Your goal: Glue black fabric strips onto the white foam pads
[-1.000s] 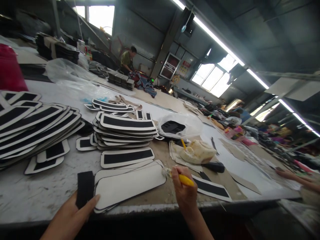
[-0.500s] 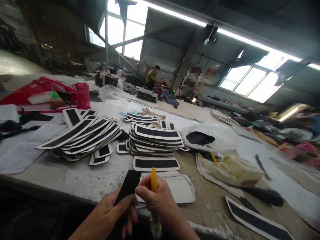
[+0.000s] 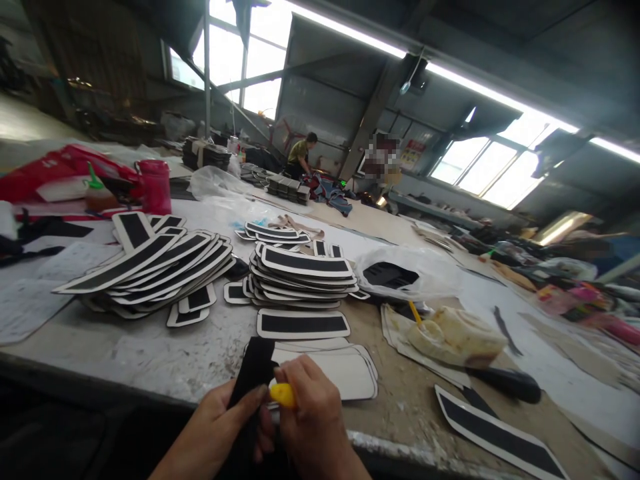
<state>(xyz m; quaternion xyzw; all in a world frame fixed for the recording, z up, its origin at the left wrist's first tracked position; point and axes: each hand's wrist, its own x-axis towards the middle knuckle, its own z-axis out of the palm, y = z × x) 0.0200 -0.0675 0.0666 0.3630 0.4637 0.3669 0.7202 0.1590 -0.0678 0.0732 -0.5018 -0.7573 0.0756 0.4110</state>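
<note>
head view: both hands work at the near edge of the table (image 3: 165, 360). the left hand (image 3: 220, 427) pinches a black strip (image 3: 253, 373) between thumb and fingers, thumb on its face; the strip stands up from the hand, its top end over the table edge. the right hand (image 3: 313, 417) is closed around a yellow-handled tool (image 3: 283, 395), only the handle end showing, just beside the strip; its working end is hidden.

the strip looks thin, light and soft, probably limp if held by one end, so a pinch along its lower half with support behind seems the safest hold. its face looks matt, not slippery.

just beyond the hands lies a small stack of white panels (image 3: 345, 370), and past it one panel with a black centre (image 3: 303, 325). farther in sit two larger stacks of such panels (image 3: 300, 277), (image 3: 150, 267). toward the right edge are a lumpy tan bundle (image 3: 457, 337) with a yellow stick in it, a dark handle (image 3: 505, 383) and a long panel (image 3: 500, 437) near the corner. at the left edge stand a red cup (image 3: 154, 187) and a bottle (image 3: 97, 195). a person (image 3: 300, 155) works at the far end.
</note>
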